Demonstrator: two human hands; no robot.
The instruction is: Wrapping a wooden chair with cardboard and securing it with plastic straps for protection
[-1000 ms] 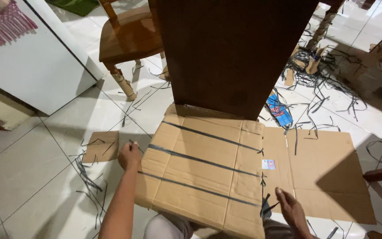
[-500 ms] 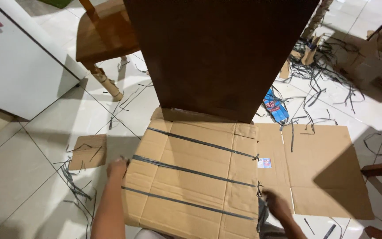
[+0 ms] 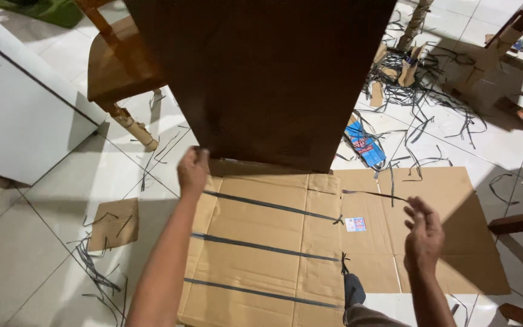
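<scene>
Left hand [image 3: 193, 171] gripping dark wooden panel [image 3: 261, 79] at its lower corner, right hand [image 3: 424, 235] spread (empty) over strapped cardboard [image 3: 261, 242].

The dark wooden panel [image 3: 261, 79] is gripped by the left hand [image 3: 193, 169]; the right hand [image 3: 424, 233] is held open above flattened cardboard [image 3: 449, 242].

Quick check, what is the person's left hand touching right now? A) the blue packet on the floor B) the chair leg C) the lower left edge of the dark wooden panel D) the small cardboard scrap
C: the left hand grips the lower left edge of the dark wooden panel, just above the strapped cardboard.
</scene>
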